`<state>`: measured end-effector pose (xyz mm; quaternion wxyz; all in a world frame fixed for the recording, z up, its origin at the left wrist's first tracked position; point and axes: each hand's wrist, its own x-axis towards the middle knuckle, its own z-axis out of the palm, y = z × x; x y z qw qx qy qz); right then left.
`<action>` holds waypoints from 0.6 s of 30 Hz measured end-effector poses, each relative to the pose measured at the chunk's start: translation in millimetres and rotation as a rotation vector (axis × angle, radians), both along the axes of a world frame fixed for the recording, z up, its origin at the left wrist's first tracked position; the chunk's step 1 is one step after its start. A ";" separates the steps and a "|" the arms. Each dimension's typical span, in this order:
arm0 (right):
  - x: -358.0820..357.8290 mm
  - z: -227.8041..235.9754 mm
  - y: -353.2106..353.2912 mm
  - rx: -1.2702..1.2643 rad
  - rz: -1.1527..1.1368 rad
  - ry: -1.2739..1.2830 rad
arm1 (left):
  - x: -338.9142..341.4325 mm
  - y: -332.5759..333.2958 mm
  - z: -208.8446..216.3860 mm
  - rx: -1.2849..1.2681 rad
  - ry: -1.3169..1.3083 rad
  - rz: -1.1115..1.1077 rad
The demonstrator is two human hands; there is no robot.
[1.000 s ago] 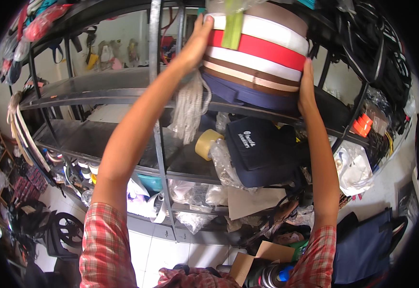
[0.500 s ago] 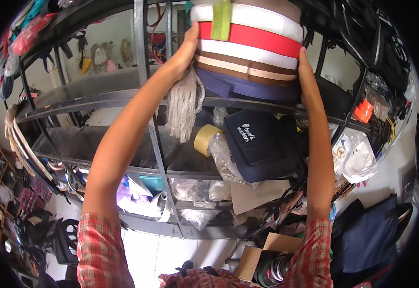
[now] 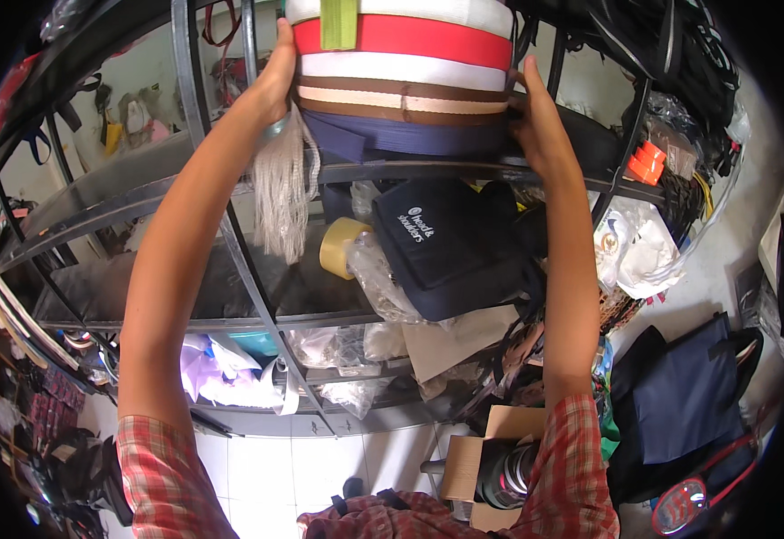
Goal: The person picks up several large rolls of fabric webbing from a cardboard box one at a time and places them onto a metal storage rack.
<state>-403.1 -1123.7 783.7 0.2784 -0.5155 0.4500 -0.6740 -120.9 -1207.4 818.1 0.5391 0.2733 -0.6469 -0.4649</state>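
A tall stack of webbing rolls (image 3: pixel 401 67) in white, red, brown, cream and navy bands stands at the upper shelf's front edge. A green strip (image 3: pixel 338 24) hangs over its front. My left hand (image 3: pixel 277 79) presses against the left side of the stack, its thumb stretched upward and the other fingers hidden behind. On the right side, my right hand (image 3: pixel 536 117) has its fingers apart, one raised clear of the rolls and others near or touching the lower ones. A bundle of pale cords (image 3: pixel 284 193) hangs below my left hand.
Below sit a black fabric bag (image 3: pixel 450 247), a yellow tape roll (image 3: pixel 343 247) and plastic bags. A dark metal upright (image 3: pixel 253 278) crosses beside my left forearm. An orange item (image 3: pixel 646 162) lies right. An open carton (image 3: pixel 464 467) stands on the tiled floor.
The view has shifted, so the shelves and stack appear farther left and slightly higher. My right hand's fingers have loosened from the stack's side; my left hand stays against it.
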 end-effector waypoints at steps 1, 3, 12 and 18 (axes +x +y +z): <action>11.0 1.0 -1.8 -0.086 0.041 0.008 | 4.3 -6.3 -1.0 -0.043 -0.024 0.004; 19.9 2.8 -2.9 -0.168 0.080 0.017 | 3.8 -8.3 -1.9 -0.024 -0.032 0.006; 8.1 -4.2 -10.1 -0.268 0.079 0.189 | 6.0 -0.9 -11.8 -0.176 -0.124 -0.035; 0.7 0.7 16.6 -0.149 -0.165 0.409 | 15.8 -21.2 -19.5 -0.251 -0.234 -0.065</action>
